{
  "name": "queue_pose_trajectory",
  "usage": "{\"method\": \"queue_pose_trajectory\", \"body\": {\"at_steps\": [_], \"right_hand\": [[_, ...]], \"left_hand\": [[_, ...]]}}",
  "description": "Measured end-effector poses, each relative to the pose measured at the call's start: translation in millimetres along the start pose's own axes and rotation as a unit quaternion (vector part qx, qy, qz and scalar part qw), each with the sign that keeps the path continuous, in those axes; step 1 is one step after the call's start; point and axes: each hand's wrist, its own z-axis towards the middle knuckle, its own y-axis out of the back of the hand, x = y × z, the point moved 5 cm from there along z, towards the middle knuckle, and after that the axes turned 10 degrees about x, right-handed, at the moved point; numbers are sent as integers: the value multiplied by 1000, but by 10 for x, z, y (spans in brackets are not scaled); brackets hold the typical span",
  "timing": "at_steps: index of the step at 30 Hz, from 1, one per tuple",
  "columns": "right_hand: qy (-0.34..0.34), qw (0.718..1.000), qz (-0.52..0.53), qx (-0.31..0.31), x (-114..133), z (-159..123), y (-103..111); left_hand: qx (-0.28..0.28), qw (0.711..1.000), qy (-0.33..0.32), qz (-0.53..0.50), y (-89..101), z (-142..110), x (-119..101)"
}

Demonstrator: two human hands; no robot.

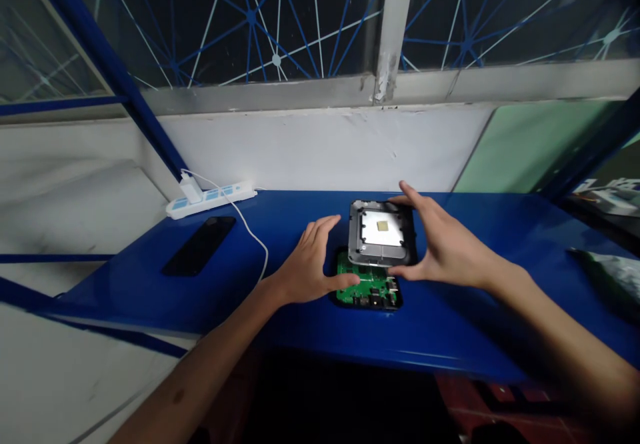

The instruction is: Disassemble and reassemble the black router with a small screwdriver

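Observation:
A black plastic cover (356, 247) with a silvery metal plate and a small tan pad on its inner face is tilted towards me. My right hand (440, 241) grips it by its right side, thumb below and fingers above. Under it, on the blue table, lies a black case base holding a green circuit board (367, 289), its upper part hidden by the cover. My left hand (310, 264) is beside the board on the left, thumb and fingers spread apart. Its thumb reaches over the board's left part; whether it touches cannot be told.
A black phone (199, 246) lies on the blue table (300, 327) at the left. Behind it is a white power strip (213, 199) with a plugged-in charger (191, 188) and a white cable (245, 221). A plastic bag (613, 277) lies far right.

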Motion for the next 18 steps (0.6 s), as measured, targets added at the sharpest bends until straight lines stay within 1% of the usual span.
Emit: {"method": "queue_pose_trajectory", "body": {"at_steps": [3,6,9,11,14,18], "right_hand": [[16,1000,-17,-4,13,63,-92],[31,999,-27,-13,35,74,-157],[44,998,-37,-27,58,54,-187],[49,997,-41,-34,69,38,-199],[53,997,-37,-39,78,26,-218],[57,997,-37,-38,92,25,-251]], "left_hand": [[-49,998,-26,38,99,131,-38],[-53,994,-66,76,126,295,-109],[-43,988,-95,112,87,411,-169],[-39,986,-99,127,48,437,-181],[-35,985,-96,138,2,413,-168],[-37,985,-100,137,-1,348,-143]]}}
